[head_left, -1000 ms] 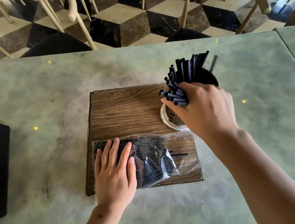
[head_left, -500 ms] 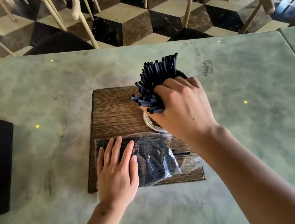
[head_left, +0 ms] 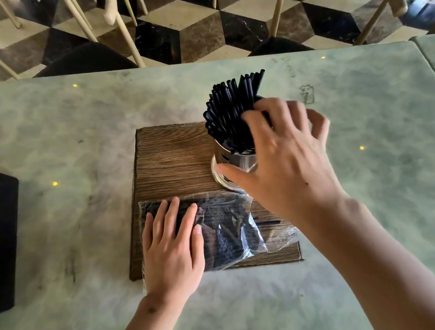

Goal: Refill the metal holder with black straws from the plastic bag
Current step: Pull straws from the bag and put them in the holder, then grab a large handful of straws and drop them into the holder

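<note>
Head view, black straws (head_left: 230,113) fanned leftward in metal holder (head_left: 228,164); right hand (head_left: 284,156) spread open, left hand (head_left: 172,245) flat on plastic bag (head_left: 232,232)

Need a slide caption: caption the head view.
Right hand over straws in holder; left hand flat on bag.

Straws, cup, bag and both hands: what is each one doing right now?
Black straws: standing in the holder, leaning left.
Metal holder: upright on the wooden board.
Plastic bag: lying flat, straws inside.
Left hand: flat on the bag.
Right hand: fingers spread, holding nothing.
</note>
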### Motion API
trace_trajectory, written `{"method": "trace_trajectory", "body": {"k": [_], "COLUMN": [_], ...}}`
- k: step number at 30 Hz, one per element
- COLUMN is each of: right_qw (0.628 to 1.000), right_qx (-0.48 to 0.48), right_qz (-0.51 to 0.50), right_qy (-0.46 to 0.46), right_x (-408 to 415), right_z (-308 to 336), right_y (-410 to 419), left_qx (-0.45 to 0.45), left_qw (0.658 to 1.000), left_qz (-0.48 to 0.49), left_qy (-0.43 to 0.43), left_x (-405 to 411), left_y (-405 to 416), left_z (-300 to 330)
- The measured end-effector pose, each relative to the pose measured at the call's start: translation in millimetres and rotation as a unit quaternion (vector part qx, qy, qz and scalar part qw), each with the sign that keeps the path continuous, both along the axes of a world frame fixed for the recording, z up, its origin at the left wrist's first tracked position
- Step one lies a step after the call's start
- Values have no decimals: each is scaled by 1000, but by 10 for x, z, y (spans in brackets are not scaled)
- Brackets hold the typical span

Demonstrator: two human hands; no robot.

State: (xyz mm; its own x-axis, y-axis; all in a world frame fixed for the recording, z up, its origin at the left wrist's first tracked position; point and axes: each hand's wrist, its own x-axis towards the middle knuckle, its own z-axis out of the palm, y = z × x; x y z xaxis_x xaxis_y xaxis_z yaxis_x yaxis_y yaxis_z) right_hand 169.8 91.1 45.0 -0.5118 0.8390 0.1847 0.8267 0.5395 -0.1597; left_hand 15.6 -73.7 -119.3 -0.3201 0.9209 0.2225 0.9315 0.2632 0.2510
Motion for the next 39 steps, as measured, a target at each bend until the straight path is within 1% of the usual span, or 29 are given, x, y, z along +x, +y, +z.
{"method": "trace_trajectory", "body": {"k": [2,4,5,6,7,9,10,11,13,16,18,22,24,26,27,30,33,36,39], "right_qw": [993,968,959,957,961,971,973,973,971,967,966,971,962,944,938,947,959,956,958], "right_qx": [27,34,24,-8,-61,-168,-202,-222,-239,-256,-258,-215,-230,-260,-270,-248,-234,-258,-250], "right_qz": [1,-11,-25,-44,-58,-62,-50,-35,-18,-18,5,45,42,50,66,121,120,128,140], "right_qy": [118,248,281,286,265,157,98,58,21,9,20,93,143,198,206,162,111,48,17], "right_x": [163,380,487,570,631,657,642,629,608,598,588,519,459,366,314,246,301,306,239], "right_z": [-24,-148,-251,-367,-490,-717,-805,-878,-965,-997,-988,-883,-893,-952,-980,-1027,-1033,-1041,-1049], "right_y": [-117,-296,-383,-459,-512,-585,-611,-622,-615,-560,-544,-496,-448,-409,-404,-417,-398,-395,-386], "left_qx": [1,3,3,1,-1,-9,-12,-15,-17,-18,-18,-12,-10,-9,-8,-1,1,-9,-12], "left_qw": [1000,1000,1000,1000,1000,1000,1000,1000,1000,1000,1000,1000,1000,1000,1000,1000,999,999,999], "left_qz": [-1,-3,-3,-3,-3,-4,-5,-8,-11,-14,-15,-24,-25,-21,-20,-21,-21,-24,-22], "left_qy": [0,-2,-2,-1,0,5,6,8,8,7,9,12,11,4,0,-17,-25,-28,-30], "left_x": [-2,3,5,6,9,3,1,1,-2,-11,-19,-39,-35,-23,-19,-19,-22,-12,-5], "left_y": [0,-3,-2,-1,4,-1,-7,-11,-21,-11,-16,-33,-29,-28,-31,-34,-30,-19,-17], "left_z": [-2,9,17,24,31,39,40,40,42,40,41,34,34,36,41,51,50,50,72]}}
